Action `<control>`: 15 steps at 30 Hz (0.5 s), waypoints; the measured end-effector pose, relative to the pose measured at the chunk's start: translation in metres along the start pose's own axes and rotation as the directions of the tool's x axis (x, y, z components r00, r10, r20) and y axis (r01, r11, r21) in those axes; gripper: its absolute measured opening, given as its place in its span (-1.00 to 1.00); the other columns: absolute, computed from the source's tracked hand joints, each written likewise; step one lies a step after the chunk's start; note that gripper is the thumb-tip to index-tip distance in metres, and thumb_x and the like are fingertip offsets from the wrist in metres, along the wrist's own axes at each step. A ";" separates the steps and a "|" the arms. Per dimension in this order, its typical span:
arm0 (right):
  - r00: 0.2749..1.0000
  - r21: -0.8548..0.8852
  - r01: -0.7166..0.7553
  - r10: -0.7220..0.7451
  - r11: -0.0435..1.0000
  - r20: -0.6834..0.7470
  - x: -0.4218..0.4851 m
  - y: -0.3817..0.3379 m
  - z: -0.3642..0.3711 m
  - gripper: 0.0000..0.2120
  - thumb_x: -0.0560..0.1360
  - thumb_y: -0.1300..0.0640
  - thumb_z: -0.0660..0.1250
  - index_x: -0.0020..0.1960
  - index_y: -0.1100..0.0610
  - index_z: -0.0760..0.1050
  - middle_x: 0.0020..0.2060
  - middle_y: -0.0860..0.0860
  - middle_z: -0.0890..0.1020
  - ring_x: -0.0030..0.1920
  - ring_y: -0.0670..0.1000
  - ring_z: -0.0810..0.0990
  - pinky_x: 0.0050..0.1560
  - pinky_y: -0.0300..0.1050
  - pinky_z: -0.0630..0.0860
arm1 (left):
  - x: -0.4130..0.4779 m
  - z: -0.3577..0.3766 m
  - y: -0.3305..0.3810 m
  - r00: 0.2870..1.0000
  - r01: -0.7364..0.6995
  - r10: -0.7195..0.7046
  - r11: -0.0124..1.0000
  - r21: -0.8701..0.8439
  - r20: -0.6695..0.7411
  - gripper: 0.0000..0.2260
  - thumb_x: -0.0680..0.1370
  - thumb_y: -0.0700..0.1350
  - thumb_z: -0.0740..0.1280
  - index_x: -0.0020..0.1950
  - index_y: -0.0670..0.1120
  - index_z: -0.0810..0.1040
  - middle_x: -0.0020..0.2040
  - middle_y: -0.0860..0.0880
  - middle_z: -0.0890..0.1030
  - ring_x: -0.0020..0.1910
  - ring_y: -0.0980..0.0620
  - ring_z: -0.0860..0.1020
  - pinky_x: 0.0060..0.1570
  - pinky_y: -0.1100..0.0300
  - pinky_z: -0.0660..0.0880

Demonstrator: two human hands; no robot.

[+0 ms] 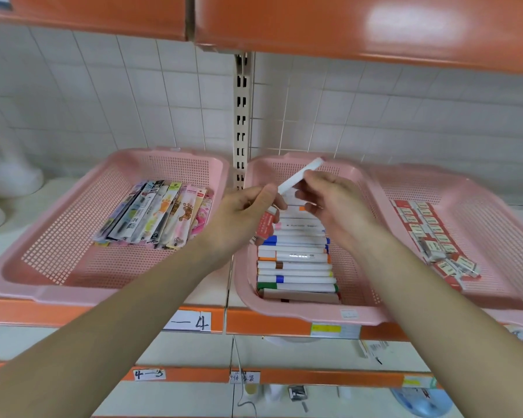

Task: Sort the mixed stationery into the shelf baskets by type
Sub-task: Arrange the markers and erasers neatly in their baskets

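So we've got both hands over the middle basket [314, 315]. Our right hand [329, 203] is pinching a white marker [299, 175], tilted with its far end up over the basket's back wall and its near end right by our left thumb; can't tell if they touch. Our left hand [245, 215] is curled around a red packet [265, 226]. Below is a row of markers [296, 268]. The left basket [43, 294] has packaged pens [154, 215], and the right basket [405, 171] has small red-and-white boxes [429, 233].

I read "—4" on the upper shelf-edge tag [191, 321] and "4—3" on the lower shelf tag [149, 374].
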State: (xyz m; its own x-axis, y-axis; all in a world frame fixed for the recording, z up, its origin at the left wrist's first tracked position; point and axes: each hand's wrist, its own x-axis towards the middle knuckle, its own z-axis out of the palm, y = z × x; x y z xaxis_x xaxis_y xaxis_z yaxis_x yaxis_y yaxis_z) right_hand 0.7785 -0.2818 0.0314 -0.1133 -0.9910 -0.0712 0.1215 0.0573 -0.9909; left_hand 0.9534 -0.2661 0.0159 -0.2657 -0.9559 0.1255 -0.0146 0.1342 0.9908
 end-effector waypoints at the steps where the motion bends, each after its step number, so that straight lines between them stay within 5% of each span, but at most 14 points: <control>1: 1.000 0.019 0.015 -0.014 1.000 -0.027 0.003 -0.002 -0.005 -0.86 0.61 0.17 0.29 -0.04 0.15 0.62 -0.15 0.03 0.69 -0.17 -0.04 0.62 -0.20 -0.18 0.46 | 0.000 -0.004 0.000 1.000 0.015 -0.015 1.000 0.004 -0.007 -0.66 0.66 0.06 0.23 -0.22 0.00 0.66 -0.29 -0.02 0.59 -0.37 -0.04 0.52 -0.47 0.22 0.43; 5: 0.984 -0.247 0.150 -0.170 0.957 -0.060 0.011 -0.004 -0.025 -0.82 0.62 0.18 0.26 -0.08 0.11 0.61 -0.23 -0.01 0.63 -0.20 -0.04 0.56 -0.18 -0.14 0.46 | 0.002 -0.020 0.002 0.993 0.084 -0.082 0.996 0.019 -0.085 -0.63 0.65 0.10 0.24 -0.25 -0.02 0.66 -0.32 0.01 0.59 -0.40 0.06 0.52 -0.48 0.24 0.43; 8: 0.917 -0.698 0.368 -0.365 0.615 0.161 0.014 0.002 -0.032 -0.85 0.60 0.13 0.28 0.03 0.04 0.63 -0.15 -0.04 0.66 -0.18 -0.06 0.54 -0.11 -0.15 0.46 | 0.005 -0.025 0.003 0.984 0.124 -0.125 0.992 -0.019 -0.123 -0.54 0.64 0.19 0.22 -0.33 -0.02 0.62 -0.34 -0.01 0.57 -0.41 0.06 0.49 -0.50 0.24 0.40; 11: 0.834 -0.803 0.533 -0.325 0.267 0.446 0.010 0.019 -0.033 -0.81 0.59 0.08 0.32 0.15 0.02 0.65 -0.11 -0.01 0.65 -0.10 -0.02 0.50 -0.09 -0.15 0.41 | 0.007 -0.025 0.003 0.980 0.137 -0.140 0.990 -0.032 -0.142 -0.53 0.64 0.20 0.21 -0.33 -0.04 0.60 -0.35 -0.01 0.56 -0.42 0.08 0.49 -0.51 0.25 0.38; 15: 0.804 -0.799 0.591 -0.154 0.111 0.574 0.006 0.044 -0.029 -0.79 0.54 0.03 0.40 0.16 0.01 0.65 -0.08 -0.02 0.61 0.04 0.09 0.49 0.10 0.00 0.44 | 0.007 -0.023 -0.001 0.975 0.148 -0.147 0.989 -0.008 -0.165 -0.55 0.65 0.18 0.20 -0.28 -0.04 0.64 -0.32 -0.01 0.59 -0.38 0.06 0.52 -0.46 0.21 0.43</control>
State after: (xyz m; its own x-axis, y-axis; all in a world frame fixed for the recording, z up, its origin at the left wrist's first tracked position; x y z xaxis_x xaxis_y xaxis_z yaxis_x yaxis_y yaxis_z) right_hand 0.7542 -0.2815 -0.0160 0.4559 -0.8754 0.1606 -0.8412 -0.4828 -0.2434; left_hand 0.9734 -0.2785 0.0172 -0.0979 -0.9951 -0.0150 -0.0458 -0.0106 0.9989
